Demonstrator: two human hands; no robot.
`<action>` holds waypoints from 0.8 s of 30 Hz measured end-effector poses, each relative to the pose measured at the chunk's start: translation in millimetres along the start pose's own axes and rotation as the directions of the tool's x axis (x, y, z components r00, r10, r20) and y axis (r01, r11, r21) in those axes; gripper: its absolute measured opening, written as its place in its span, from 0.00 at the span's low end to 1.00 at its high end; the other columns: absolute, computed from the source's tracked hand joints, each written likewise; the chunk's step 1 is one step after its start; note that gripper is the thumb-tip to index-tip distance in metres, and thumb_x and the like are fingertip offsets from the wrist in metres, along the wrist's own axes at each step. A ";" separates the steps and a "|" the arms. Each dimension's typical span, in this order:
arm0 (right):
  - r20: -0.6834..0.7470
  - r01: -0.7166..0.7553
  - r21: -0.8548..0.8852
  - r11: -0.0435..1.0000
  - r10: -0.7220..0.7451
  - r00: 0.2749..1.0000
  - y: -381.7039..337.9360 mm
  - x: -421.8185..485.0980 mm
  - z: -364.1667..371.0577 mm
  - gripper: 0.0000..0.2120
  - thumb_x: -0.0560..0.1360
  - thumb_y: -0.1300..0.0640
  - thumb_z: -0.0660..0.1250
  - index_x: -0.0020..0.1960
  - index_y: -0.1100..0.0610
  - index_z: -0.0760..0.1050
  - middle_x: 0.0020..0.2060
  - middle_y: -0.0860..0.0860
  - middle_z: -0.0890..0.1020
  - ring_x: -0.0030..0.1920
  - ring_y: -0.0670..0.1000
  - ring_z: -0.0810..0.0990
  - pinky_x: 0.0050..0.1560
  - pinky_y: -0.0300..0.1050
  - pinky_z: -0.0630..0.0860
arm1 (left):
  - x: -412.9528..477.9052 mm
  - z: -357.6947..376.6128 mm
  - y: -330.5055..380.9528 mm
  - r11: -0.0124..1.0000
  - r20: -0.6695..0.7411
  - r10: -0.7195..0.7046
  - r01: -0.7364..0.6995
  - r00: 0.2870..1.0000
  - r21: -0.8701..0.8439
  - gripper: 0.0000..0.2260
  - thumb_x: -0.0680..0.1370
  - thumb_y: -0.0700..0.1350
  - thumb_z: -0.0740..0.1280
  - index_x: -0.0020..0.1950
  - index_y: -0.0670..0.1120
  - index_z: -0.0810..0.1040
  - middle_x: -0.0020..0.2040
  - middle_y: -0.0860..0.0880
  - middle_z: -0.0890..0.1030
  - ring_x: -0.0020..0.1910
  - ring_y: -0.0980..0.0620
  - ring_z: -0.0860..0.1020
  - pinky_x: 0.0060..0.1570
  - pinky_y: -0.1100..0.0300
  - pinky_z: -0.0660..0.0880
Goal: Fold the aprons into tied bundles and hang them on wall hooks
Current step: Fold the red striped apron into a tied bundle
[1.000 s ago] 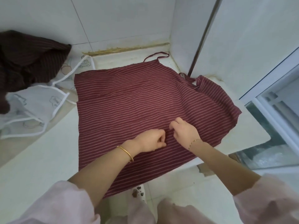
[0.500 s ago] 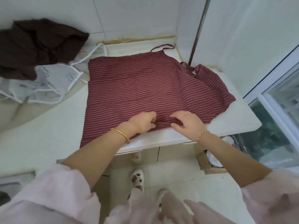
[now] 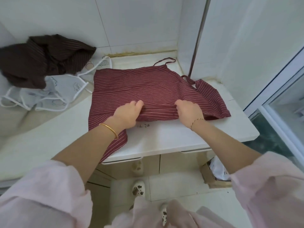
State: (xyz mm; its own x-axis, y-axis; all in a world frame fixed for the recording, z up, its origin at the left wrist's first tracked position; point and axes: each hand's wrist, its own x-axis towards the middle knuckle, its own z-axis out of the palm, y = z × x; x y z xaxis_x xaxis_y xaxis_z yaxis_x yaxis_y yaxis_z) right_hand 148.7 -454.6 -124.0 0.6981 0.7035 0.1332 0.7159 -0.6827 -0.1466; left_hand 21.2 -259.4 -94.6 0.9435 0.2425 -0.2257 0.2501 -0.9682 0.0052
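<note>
Over the counter [image 3: 181,139], left hand [image 3: 126,115] and right hand [image 3: 189,112] (fingers [image 3: 139,103] curled) grip the apron [image 3: 139,84].

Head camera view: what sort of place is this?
Probably a home kitchen or utility corner: glossy white wall tiles, a white stone countertop over cabinet doors, and a white-framed glass window on the right.

1 view only: head-worn wide-angle camera, facing forward and steeply down, close over white stone countertop [image 3: 172,139], centred on maroon white-striped fabric apron [image 3: 139,84]; white tiled corner wall [image 3: 131,22] up top, edges probably lens-bent.
</note>
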 end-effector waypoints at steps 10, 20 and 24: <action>0.760 0.013 0.078 0.997 -0.068 0.646 -8.6 15.3 -33.2 0.17 0.80 0.50 0.54 0.36 0.56 0.69 0.38 0.50 0.74 0.45 0.53 0.74 0.50 0.46 0.70 | -14.6 -31.6 -18.1 0.993 0.790 -0.066 0.115 0.610 -0.006 0.20 0.74 0.35 0.67 0.66 0.43 0.72 0.60 0.45 0.77 0.51 0.47 0.77 0.38 0.62 0.77; -0.005 0.001 -0.011 1.000 -0.001 1.000 -12.2 75.4 -6.9 0.16 0.77 0.61 0.59 0.64 0.55 0.73 0.58 0.54 0.76 0.59 0.57 0.73 0.58 0.51 0.70 | 41.2 -6.8 -75.7 0.957 0.155 -0.288 0.280 0.945 0.074 0.29 0.73 0.49 0.69 0.71 0.46 0.62 0.67 0.42 0.67 0.66 0.41 0.67 0.63 0.44 0.67; 0.380 0.079 0.036 0.996 -0.087 0.921 -14.9 67.6 23.5 0.17 0.75 0.64 0.58 0.57 0.50 0.77 0.58 0.49 0.78 0.57 0.52 0.76 0.58 0.49 0.74 | 70.0 22.0 -70.4 0.993 0.319 -0.029 0.064 0.947 -0.099 0.38 0.70 0.57 0.72 0.75 0.51 0.58 0.72 0.46 0.61 0.71 0.43 0.61 0.68 0.42 0.63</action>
State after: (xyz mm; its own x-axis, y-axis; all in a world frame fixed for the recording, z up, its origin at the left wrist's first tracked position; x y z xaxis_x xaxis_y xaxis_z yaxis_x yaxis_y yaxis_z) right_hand 185.0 -392.2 -135.9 0.5759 0.7823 -0.2373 0.7680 -0.6172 -0.1710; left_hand 64.9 -175.7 -132.2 0.8171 0.2386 -0.5248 0.3302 -0.9399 0.0869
